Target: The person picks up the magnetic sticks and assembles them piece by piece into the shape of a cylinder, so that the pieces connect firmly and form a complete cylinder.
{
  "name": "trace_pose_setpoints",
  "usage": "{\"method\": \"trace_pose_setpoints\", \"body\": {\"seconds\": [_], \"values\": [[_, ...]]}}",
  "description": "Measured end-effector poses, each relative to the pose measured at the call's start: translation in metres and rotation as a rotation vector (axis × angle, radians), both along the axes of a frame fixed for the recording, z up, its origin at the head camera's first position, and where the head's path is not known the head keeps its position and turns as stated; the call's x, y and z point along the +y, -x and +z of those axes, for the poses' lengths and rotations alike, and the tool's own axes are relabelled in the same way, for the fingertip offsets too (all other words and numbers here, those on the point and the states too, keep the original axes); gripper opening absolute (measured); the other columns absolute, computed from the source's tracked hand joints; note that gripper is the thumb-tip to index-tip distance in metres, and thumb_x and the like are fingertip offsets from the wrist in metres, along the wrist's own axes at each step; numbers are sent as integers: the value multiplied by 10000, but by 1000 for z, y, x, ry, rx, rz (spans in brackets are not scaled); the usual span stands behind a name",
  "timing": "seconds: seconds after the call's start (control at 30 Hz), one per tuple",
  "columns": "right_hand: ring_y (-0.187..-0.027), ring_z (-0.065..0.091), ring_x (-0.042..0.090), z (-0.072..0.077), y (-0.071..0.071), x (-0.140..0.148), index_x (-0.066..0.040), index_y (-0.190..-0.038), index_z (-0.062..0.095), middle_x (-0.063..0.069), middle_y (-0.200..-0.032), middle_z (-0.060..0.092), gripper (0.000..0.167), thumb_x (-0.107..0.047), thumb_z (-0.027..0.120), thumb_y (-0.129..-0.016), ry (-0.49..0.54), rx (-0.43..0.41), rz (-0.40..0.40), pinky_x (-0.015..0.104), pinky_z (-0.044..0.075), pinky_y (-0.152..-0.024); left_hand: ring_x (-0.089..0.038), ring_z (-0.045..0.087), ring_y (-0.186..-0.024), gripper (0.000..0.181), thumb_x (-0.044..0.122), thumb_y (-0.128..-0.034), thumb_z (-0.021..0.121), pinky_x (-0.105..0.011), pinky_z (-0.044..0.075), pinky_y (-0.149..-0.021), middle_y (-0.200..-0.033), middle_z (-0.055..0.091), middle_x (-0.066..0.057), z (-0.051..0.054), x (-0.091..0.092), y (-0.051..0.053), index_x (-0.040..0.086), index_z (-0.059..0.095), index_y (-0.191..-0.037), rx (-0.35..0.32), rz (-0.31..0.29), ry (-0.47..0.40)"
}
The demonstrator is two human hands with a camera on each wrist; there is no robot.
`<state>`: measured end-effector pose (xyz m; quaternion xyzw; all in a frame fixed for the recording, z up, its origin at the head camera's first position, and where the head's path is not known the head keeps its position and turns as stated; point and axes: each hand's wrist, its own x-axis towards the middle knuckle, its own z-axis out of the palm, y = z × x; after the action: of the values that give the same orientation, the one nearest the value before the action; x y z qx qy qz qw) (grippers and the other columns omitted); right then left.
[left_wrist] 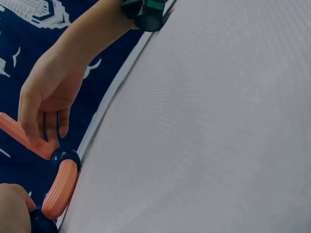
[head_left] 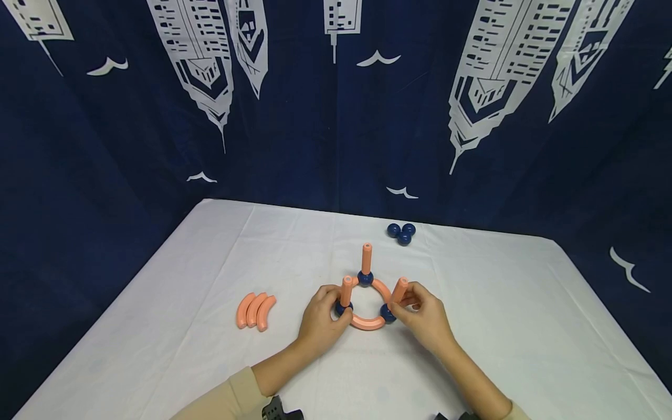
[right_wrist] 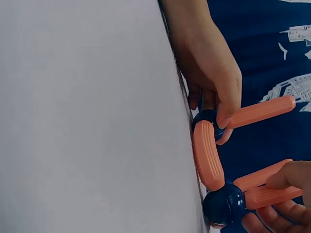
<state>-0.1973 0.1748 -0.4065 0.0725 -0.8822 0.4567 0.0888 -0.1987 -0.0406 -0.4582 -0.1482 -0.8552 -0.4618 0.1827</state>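
On the white table three blue balls and curved orange sticks form a ring. Straight orange rods rise from the back ball and the left ball. My left hand grips the left ball between thumb and fingers, at the foot of the left rod. With thumb and fingers my right hand pinches the right rod, which leans slightly rightward, its lower end at the right ball. In the right wrist view this rod meets the ball.
Several curved orange sticks lie side by side left of the ring. Three loose blue balls sit together near the table's back edge. Behind the table hangs a dark blue curtain with white prints.
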Motion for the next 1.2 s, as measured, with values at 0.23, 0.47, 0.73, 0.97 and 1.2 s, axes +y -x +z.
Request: {"method": "trace_pose_setpoints", "body": {"seconds": [0.23,0.47,0.73,0.97,1.2], "values": [[-875,626,207,-4,1,0,-64,-926,691,4,-853,674,132,-102,770,-827,-68,5,27,386,453,-782,-196,590,-1010,202,156,-827,648,-390,480,-879,-1116,597,-35,0,1,0,93,687,-1014,1,-1,-4],[-850,623,190,-5,1,0,-75,-910,703,-13,-834,665,118,-83,774,-816,-86,21,35,371,460,-755,-181,590,-998,212,149,-827,651,-371,478,-887,-1105,581,-25,0,1,0,93,638,-1031,-18,-4,-14],[-820,613,176,-4,2,0,-82,-894,708,-25,-839,657,124,-89,788,-800,-84,-9,69,347,476,-747,-188,559,-893,388,134,-814,657,-359,471,-808,-1058,560,-59,2,4,1,53,570,-1183,-17,55,-37],[-807,603,147,-7,0,0,-79,-891,713,-23,-854,637,150,-111,810,-782,-61,-54,91,282,479,-714,-190,536,-869,287,116,-801,673,-345,457,-794,-1012,541,-52,1,3,1,44,565,-1057,-27,93,-49],[-777,592,135,-9,-2,-5,-87,-887,704,-35,-839,614,157,-94,809,-771,-51,-79,115,263,489,-678,-164,537,-826,224,124,-815,674,-322,452,-754,-936,534,-15,3,-4,5,57,568,-1000,-39,76,-8]]}}
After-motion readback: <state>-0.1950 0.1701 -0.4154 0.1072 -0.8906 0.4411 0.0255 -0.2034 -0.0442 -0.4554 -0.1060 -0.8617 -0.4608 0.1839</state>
